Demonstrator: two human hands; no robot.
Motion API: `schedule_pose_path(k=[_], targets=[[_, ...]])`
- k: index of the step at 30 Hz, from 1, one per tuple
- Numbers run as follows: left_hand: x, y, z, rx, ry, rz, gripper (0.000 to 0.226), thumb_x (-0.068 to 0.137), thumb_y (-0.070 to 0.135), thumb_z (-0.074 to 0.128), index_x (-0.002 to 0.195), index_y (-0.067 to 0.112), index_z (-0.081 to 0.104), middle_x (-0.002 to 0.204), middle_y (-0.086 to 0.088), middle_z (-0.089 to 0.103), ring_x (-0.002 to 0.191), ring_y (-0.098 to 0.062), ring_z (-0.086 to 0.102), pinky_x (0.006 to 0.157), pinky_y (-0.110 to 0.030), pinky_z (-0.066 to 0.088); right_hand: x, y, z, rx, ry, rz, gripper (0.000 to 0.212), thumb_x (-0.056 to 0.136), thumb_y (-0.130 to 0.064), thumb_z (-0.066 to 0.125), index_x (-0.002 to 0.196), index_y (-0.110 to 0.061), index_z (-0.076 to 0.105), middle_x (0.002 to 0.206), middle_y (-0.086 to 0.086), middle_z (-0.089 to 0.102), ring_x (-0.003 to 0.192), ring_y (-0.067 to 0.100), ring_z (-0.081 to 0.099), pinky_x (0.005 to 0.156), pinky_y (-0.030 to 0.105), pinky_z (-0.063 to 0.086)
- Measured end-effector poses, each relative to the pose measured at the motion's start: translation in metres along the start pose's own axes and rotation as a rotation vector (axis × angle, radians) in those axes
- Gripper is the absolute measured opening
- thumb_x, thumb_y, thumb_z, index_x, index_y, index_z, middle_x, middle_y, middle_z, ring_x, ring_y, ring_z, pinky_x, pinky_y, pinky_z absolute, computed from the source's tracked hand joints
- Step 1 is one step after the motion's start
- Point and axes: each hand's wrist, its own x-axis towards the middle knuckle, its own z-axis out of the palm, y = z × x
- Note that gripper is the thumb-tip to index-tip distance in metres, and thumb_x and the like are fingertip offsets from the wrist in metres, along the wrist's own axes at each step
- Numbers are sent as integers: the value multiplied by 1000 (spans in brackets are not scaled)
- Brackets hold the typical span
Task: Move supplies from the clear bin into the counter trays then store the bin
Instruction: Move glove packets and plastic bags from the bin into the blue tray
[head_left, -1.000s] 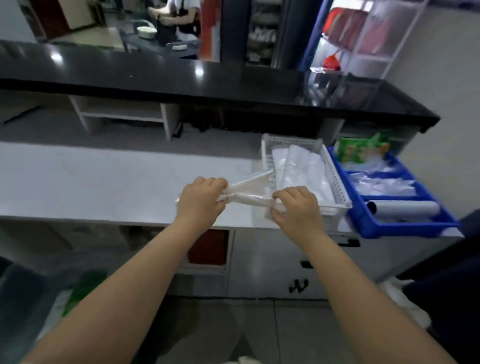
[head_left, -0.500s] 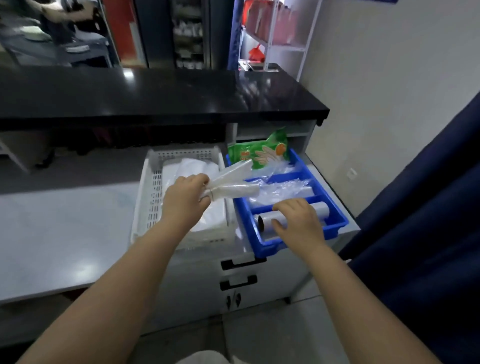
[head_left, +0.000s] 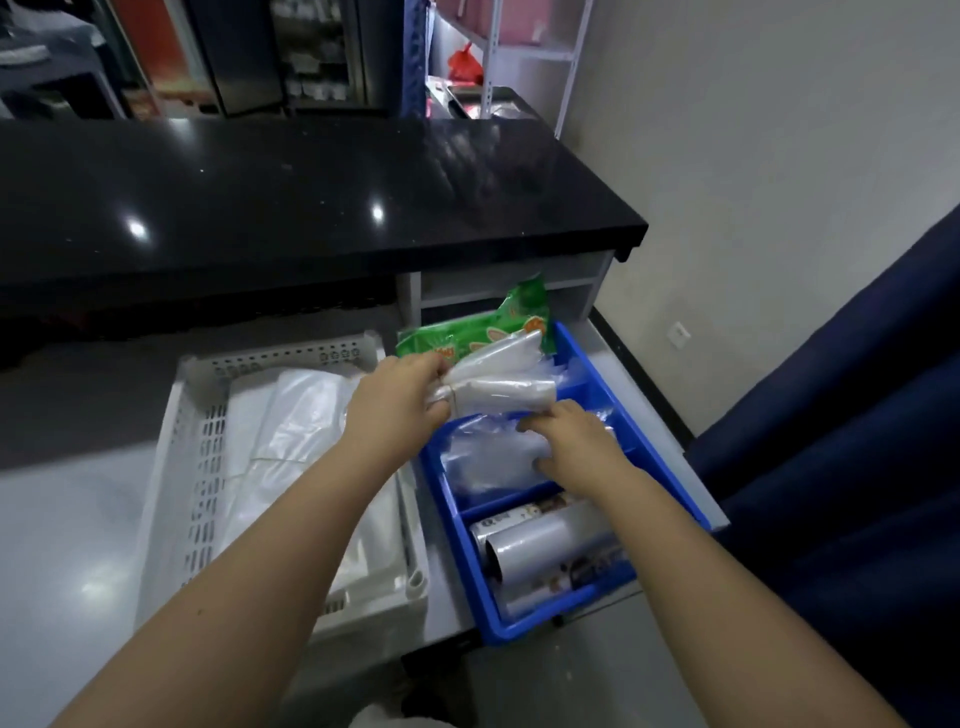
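My left hand (head_left: 399, 399) grips a tied bundle of clear plastic bags (head_left: 498, 383) and holds it above the blue divided tray (head_left: 670, 488) at the counter's right end. My right hand (head_left: 569, 447) rests on loose clear bags (head_left: 488, 465) in the tray's middle compartment, fingers pressing or grasping them. Rolls of film (head_left: 545, 545) lie in the tray's near compartment. A green packet (head_left: 483, 332) stands at its far end. Left of it, a white perforated tray (head_left: 202, 467) holds folded white plastic bags (head_left: 291, 431). The clear bin is not in view.
A black raised countertop (head_left: 291, 208) overhangs the back of the grey work surface (head_left: 67, 545). A dark blue curtain (head_left: 852, 467) hangs close on the right. Behind the counter stand white shelves (head_left: 524, 47) and a wall.
My view has swung right and closer to the trays. My left hand carried the bag bundle from over the white tray to above the blue tray. My right hand let go of it and moved from the film roll onto the loose bags.
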Motion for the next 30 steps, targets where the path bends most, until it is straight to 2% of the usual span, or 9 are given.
schedule_pose_path(k=[2, 5, 8, 12, 15, 19, 23, 28, 30], targets=[[16, 2, 8, 7, -10, 16, 32, 78, 24, 65, 109, 24, 59, 108, 3, 66, 98, -24, 55, 71, -34, 43, 15, 8, 0, -11, -120, 46, 64, 71, -28, 77, 128, -40, 50, 128, 4, 48, 110, 30, 51, 92, 42, 45], [36, 7, 17, 2, -15, 27, 32, 78, 26, 65, 109, 25, 59, 108, 3, 65, 98, -24, 55, 72, -35, 42, 35, 18, 5, -54, -238, 39, 62, 73, -29, 73, 126, -45, 45, 124, 3, 51, 102, 29, 54, 86, 40, 49], [48, 11, 25, 7, -7, 8, 32, 78, 25, 65, 109, 24, 59, 107, 2, 65, 99, -25, 54, 73, -34, 39, 50, 26, 13, -119, -274, -47, 62, 78, -24, 69, 130, -41, 42, 127, 3, 53, 107, 28, 51, 89, 38, 42], [51, 20, 34, 21, 26, -78, 31, 76, 24, 65, 107, 24, 59, 104, 4, 65, 97, -24, 53, 73, -34, 41, 66, 33, 21, -107, -434, -160, 80, 66, -33, 74, 134, -44, 33, 132, 0, 48, 114, 28, 49, 90, 42, 42], [48, 31, 38, 13, 67, -184, 30, 74, 24, 65, 104, 24, 60, 101, 6, 64, 94, -21, 54, 72, -34, 45, 71, 39, 32, -119, -446, -251, 87, 63, -35, 74, 137, -42, 29, 132, 2, 43, 118, 29, 43, 92, 42, 39], [36, 44, 43, 1, 142, -289, 30, 75, 24, 66, 104, 23, 60, 100, 5, 64, 94, -21, 55, 75, -39, 49, 76, 49, 42, -71, -444, -352, 73, 68, -39, 67, 132, -39, 32, 130, 3, 45, 117, 29, 43, 94, 44, 36], [17, 57, 45, 7, 240, -417, 28, 74, 24, 67, 102, 28, 60, 94, 9, 62, 89, -17, 55, 69, -33, 45, 80, 54, 44, -31, -476, -412, 66, 71, -40, 65, 130, -39, 36, 128, 3, 51, 116, 30, 44, 95, 45, 35], [-4, 71, 37, -15, 323, -539, 27, 76, 26, 67, 100, 32, 59, 92, 15, 59, 83, -11, 55, 62, -29, 42, 70, 58, 40, 61, -493, -451, 59, 84, -33, 59, 137, -43, 35, 123, 9, 57, 106, 32, 52, 79, 37, 38], [-10, 73, 31, -8, 345, -559, 28, 76, 26, 68, 102, 31, 60, 92, 16, 57, 83, -9, 53, 61, -26, 38, 61, 59, 30, 127, -471, -461, 59, 85, -28, 61, 137, -41, 37, 124, 7, 57, 105, 29, 55, 80, 35, 43]])
